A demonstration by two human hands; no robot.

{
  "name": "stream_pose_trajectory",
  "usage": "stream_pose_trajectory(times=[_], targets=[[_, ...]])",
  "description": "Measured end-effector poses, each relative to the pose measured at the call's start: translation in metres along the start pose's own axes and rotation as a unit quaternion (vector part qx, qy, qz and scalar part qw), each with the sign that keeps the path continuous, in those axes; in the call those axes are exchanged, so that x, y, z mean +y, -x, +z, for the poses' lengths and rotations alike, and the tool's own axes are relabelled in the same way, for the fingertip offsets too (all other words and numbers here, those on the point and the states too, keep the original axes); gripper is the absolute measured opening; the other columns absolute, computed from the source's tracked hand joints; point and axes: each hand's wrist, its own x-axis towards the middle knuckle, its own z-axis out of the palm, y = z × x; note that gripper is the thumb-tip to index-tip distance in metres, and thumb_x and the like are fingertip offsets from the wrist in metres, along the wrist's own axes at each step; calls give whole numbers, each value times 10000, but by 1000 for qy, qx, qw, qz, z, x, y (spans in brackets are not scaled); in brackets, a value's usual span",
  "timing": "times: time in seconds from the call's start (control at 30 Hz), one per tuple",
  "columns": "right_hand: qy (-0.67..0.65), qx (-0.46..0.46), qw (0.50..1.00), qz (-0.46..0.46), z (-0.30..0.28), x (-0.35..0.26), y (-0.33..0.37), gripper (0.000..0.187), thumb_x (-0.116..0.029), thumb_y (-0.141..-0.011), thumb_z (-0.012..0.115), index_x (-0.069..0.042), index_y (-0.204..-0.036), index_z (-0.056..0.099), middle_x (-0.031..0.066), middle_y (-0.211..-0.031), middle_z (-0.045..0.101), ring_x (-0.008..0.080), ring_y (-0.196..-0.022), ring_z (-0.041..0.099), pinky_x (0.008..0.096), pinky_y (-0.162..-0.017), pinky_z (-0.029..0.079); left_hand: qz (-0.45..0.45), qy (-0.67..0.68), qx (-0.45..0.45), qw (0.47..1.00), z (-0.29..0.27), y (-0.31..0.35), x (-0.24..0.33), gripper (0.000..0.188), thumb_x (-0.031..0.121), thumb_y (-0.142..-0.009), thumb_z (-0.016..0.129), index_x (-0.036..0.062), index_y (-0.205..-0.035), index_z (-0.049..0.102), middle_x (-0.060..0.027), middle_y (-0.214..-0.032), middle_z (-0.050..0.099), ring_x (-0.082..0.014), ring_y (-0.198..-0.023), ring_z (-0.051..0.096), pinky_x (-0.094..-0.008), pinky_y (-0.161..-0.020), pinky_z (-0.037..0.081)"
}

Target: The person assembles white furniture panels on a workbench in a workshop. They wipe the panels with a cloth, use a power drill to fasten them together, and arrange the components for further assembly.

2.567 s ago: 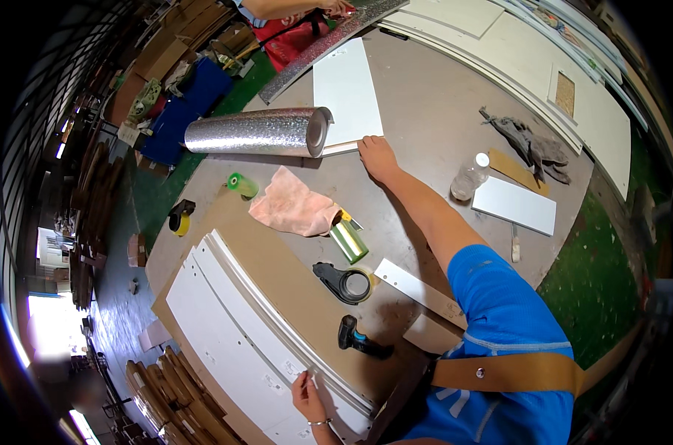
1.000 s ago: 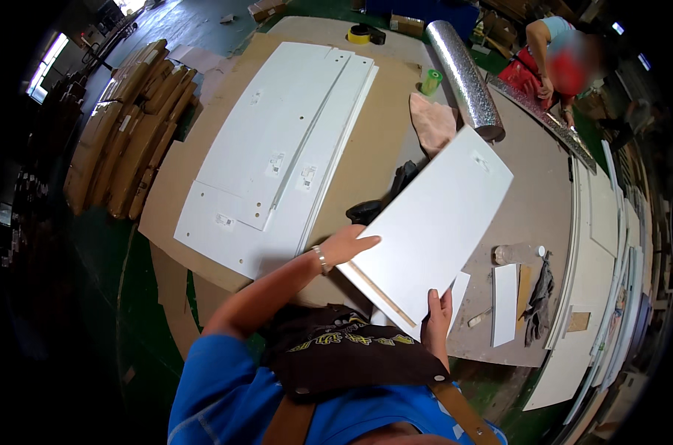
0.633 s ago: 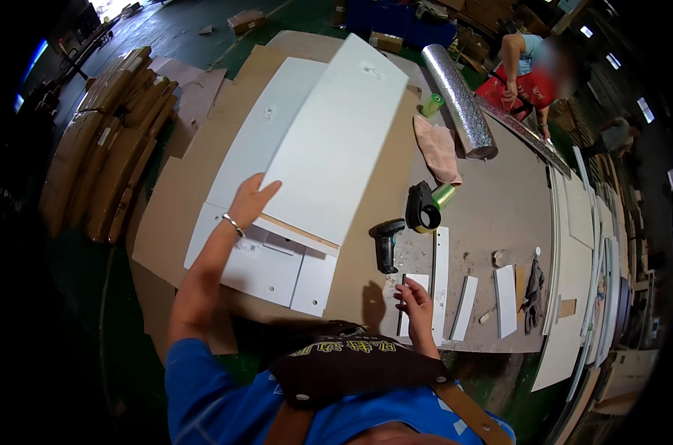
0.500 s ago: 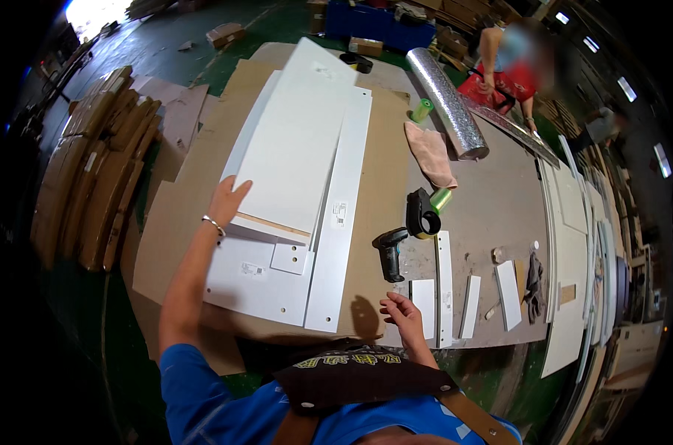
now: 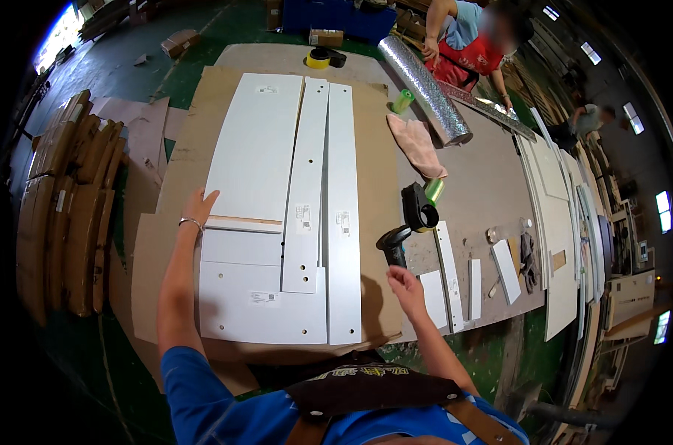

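- Left hand [image 5: 197, 209] pinching the white panel [image 5: 255, 152] at its edge.
- Right hand [image 5: 408, 288] loosely spread beside the black scanner [image 5: 393, 241].
- Labels [image 5: 264, 297] on neighbouring boards [image 5: 258, 326], too small to read.

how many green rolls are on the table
2: one green roll beside the silver roll, past the far end of the pink cloth; another green roll at the cloth's near end, by the black tape dispenser. Any under the cloth would be hidden.
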Motion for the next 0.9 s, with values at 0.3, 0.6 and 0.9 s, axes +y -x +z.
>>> stream_pose_trajectory(times=[0.3, 0.6, 0.9], targets=[[317, 17, 929, -191, 71, -32, -95, 812, -353, -761, 737, -65, -1409, 342, 272, -1406, 328, 406, -1284, 367, 439, -1055, 329, 16, -204, 41, 978, 21, 14, -7, 699, 511, -840, 610, 152, -1405, 406, -215, -1411, 378, -394, -1233, 438, -457, -1027, 367], [384, -35, 903, -191, 119, -59, -106, 940, -533, -686, 756, -78, -1412, 372, 339, -1475, 128, 468, -1352, 228, 485, -1081, 277, 177, -292, 40, 939, 35, 47, 16, 737, 564, -809, 613, 192, -1411, 411, -219, -1496, 234, -363, -1402, 190, -561, -1087, 203], [398, -62, 875, -270, 107, -42, -67, 862, -529, -725, 723, -84, -1393, 408, 355, -1469, 130, 494, -1362, 196, 510, -1095, 242, 449, -256, -327, 791, 68, 164, 115, 839, 610, -740, 657, 245, -1437, 366, -215, -1518, 186, -418, -1415, 101, -622, -1088, 163]])
